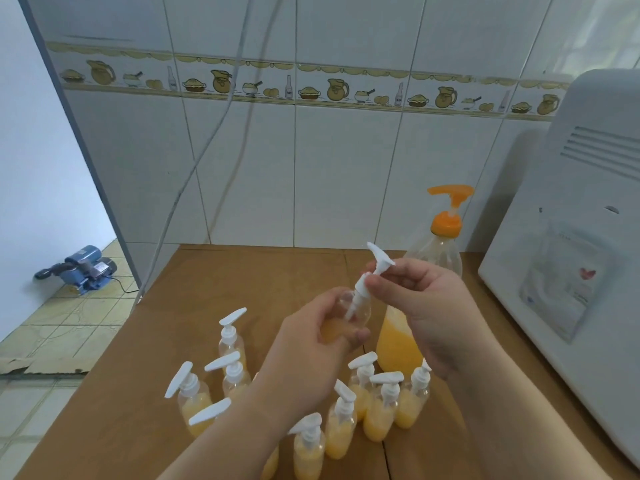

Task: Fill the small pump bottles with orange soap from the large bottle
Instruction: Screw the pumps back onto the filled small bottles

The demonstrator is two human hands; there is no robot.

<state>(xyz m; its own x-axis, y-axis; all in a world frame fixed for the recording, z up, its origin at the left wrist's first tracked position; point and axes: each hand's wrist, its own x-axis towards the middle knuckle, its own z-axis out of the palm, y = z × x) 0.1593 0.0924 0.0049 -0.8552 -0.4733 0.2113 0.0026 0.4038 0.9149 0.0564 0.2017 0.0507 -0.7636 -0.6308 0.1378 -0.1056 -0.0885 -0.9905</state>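
- Your left hand [322, 327] holds a small bottle [349, 315] up over the table [194, 306].
- Your right hand [426, 306] pinches its white pump [372, 275].
- The big soap bottle [415, 306] stands just behind your hands.

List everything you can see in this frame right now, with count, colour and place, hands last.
Small pump bottles: at least nine standing, clear with white pumps, part-filled with orange soap, clustered on the near table.
Held small bottle: one, clear, tilted, above the cluster.
White pump: one, its tube reaching into the held bottle.
Large bottle: one, clear with orange pump, orange soap low inside, behind the hands.
Table: one, brown wood.
White appliance: one, right edge of the table.
Tiled wall: white, with a yellow picture border.
Water pump: one, blue, on the floor at left.
Left hand: grips the held small bottle.
Right hand: pinches the white pump.
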